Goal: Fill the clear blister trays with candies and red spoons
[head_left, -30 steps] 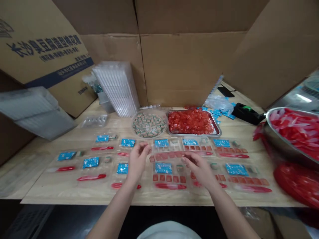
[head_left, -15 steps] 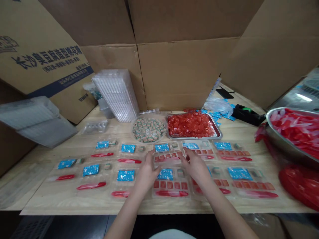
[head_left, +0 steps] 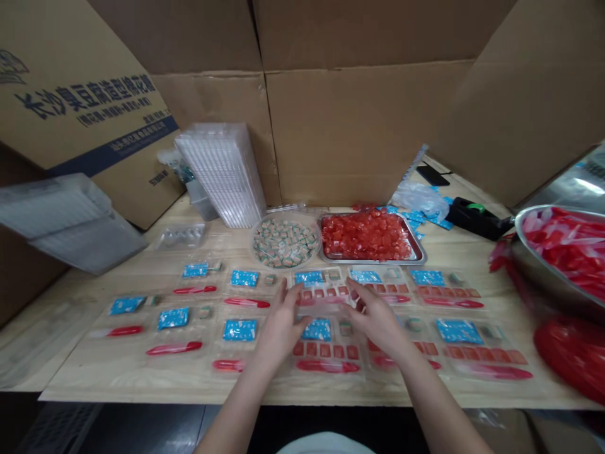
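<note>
Left hand [head_left: 278, 329] and right hand [head_left: 378, 326] flank clear packet [head_left: 325, 301] at 12 o'clock on wooden table [head_left: 94, 372] | fingers [head_left: 286, 291] spread on both hands, at packet's edges; grip or pinch cannot be told | steel tray [head_left: 371, 257] of red sweets beyond, 12 o'clock | steel bowl [head_left: 558, 252] at 3 o'clock

This was a small food-packing workshop. Printed cardboard cartons [head_left: 85, 107] stood open around a long wooden worktop [head_left: 142, 384], which carried stacks of clear plastic trays [head_left: 220, 173], a steel tray [head_left: 373, 260] of red-wrapped pieces, a steel bowl [head_left: 543, 277], and rows of clear packets [head_left: 331, 350].
</note>
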The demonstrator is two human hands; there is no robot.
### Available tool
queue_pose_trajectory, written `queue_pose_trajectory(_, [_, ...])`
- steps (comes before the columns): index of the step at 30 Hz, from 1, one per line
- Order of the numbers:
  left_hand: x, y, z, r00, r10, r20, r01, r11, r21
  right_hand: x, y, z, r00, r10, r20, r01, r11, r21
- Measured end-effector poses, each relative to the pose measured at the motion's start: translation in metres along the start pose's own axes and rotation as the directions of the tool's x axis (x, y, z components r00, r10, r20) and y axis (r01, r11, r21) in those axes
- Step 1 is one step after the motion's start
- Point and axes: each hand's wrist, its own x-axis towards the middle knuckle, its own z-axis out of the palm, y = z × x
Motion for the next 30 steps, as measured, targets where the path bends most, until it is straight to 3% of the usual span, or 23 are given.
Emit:
queue_pose_trajectory(10, [0.007,-0.017,0.009,0.996,0.063,-0.062,-0.066,0.997,-0.045,-0.002,-0.004,0.009,0.986,-0.128,-0.105,0.093,0.952,-0.291])
queue_pose_trajectory(14, [0.004,-0.01,0.009,0.996,0.031,-0.084,-0.036,0.998,-0.053,0.0,0.005,0.018,0.977,-0.207,-0.04,0.182,0.925,-0.333])
queue_pose_trajectory(19, [0.003,-0.003,0.007,0.984,0.035,-0.177,-0.028,0.999,0.042,0.008,0.023,0.031,0.941,-0.327,-0.088,0.28,0.899,-0.338])
queue_pose_trajectory(22, [0.006,-0.015,-0.014,0.97,0.063,-0.233,-0.033,0.991,0.131,0.011,0.027,0.023,0.903,-0.415,-0.108,0.366,0.878,-0.31])
queue_pose_trajectory(26, [0.03,-0.051,-0.066,0.935,-0.002,-0.354,0.089,0.969,0.23,0.012,0.029,0.004,0.881,-0.412,-0.231,0.341,0.893,-0.293])
queue_pose_trajectory(30, [0.077,-0.078,-0.099,0.958,0.057,-0.281,0.024,0.96,0.279,0.009,0.021,0.007,0.89,-0.388,-0.241,0.337,0.914,-0.225])
